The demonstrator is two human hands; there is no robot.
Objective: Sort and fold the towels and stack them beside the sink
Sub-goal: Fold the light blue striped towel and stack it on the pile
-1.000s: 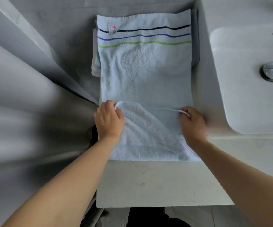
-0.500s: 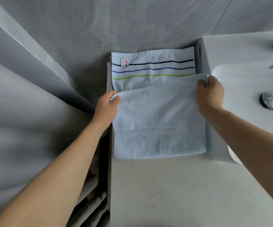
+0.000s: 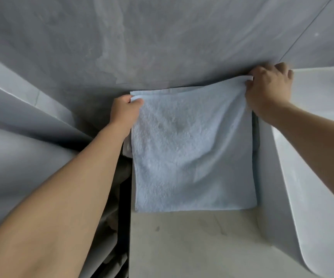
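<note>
Towel [image 3: 192, 153] between wall [image 3: 162, 41], sink [image 3: 312, 157]

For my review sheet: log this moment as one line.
step: fold towel in half | left hand: pinches far left corner | right hand: pinches far right corner | towel: on counter beside sink

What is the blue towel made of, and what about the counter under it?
The blue towel looks like soft cotton terry: its surface is fuzzy with tiny loops and it sags in folds. The counter looks like pale stone or a stone-like slab, matte and faintly speckled; which one cannot be told.
</note>
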